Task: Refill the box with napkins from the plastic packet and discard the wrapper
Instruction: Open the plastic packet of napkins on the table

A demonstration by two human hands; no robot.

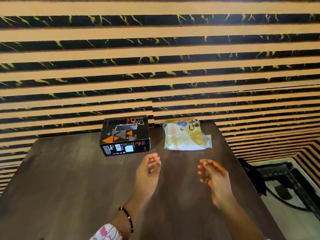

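Two bare hands, left hand [150, 168] and right hand [211, 174], hovered loosely open and empty above the dark wooden table [69, 179]. Beyond them, the black-and-orange cardboard box [124, 135] and clear plastic napkin packet [187, 136] sat side by side against the wall, seemingly within reach.

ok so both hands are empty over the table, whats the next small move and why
Probably reach the right hand forward to the packet and pick it up. Both hands are open and hold nothing, the packet looks sealed and lies straight ahead of the right hand, and the box beside it can't be refilled until the napkins are out. The left hand can help tear it.
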